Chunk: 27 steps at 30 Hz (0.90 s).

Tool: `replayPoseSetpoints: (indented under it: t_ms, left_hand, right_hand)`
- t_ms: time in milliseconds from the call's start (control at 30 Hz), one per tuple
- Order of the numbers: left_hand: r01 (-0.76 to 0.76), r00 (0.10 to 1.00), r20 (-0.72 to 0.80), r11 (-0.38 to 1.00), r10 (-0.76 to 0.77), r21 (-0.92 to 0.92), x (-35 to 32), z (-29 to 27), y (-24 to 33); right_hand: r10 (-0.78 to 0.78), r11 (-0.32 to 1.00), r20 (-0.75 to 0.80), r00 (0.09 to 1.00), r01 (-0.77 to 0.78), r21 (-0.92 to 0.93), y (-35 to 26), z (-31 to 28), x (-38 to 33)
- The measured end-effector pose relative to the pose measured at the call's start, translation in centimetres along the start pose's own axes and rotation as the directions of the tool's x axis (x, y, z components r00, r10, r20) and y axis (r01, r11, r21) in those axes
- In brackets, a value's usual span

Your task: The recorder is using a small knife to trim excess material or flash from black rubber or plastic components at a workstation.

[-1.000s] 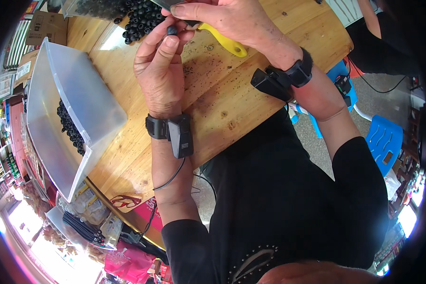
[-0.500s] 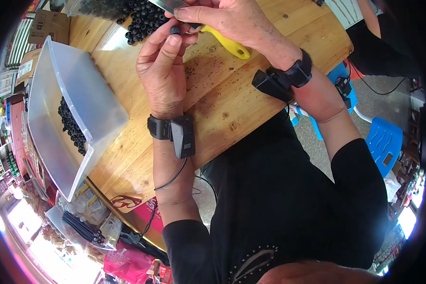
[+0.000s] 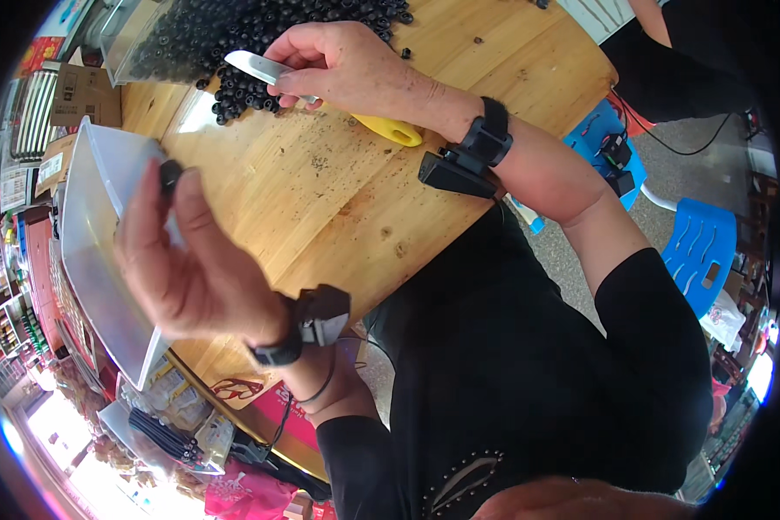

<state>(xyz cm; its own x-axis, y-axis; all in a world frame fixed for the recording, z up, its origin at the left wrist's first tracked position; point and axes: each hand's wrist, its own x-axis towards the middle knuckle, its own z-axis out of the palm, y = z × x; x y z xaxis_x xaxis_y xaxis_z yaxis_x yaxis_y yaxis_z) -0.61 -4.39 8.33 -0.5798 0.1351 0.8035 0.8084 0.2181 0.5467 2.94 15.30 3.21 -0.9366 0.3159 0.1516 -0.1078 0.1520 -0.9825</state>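
Note:
My left hand (image 3: 182,260) is raised over the clear plastic bin (image 3: 95,208) at the table's left edge, pinching a small dark round berry (image 3: 170,173) at its fingertips. My right hand (image 3: 338,65) rests near the far side of the round wooden table (image 3: 338,191), gripping a knife (image 3: 260,68) with a yellow handle and a silver blade. The blade points left toward a heap of dark berries (image 3: 251,35). Both wrists wear black bands with small devices.
A second clear container (image 3: 139,39) holds part of the berry heap at the far left. Blue plastic stools (image 3: 702,260) stand on the floor to the right. Another person's arm (image 3: 659,22) shows at the top right. Shelves with goods line the left side.
My left hand has left the knife and swung left over the clear bin with a berry. My right hand with the knife stayed near the berry heap.

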Motion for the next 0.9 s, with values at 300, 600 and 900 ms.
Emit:
replayPoseSetpoints:
  t_ms: [300, 600, 900]
  left_hand:
    - [-0.21, 0.968, 0.249, 0.446, -0.03, 0.87, 6.0, -9.6, -3.7]
    - [-0.196, 0.948, 0.301, 0.934, 0.103, 0.298, -0.3, -0.4, -0.5]
    - [-0.004, 0.911, 0.386, 0.93, -0.148, 0.368, -5.0, 6.3, -7.0]
  right_hand:
    - [-0.105, 0.994, 0.003, 0.994, 0.105, 0.019, -0.5, 0.1, -0.1]
    - [-0.05, 0.958, -0.058, 0.997, 0.064, 0.279, 1.1, -2.3, 2.0]
    - [-0.146, 0.839, -0.245, 0.958, 0.252, 0.483, 1.5, -1.8, 1.6]
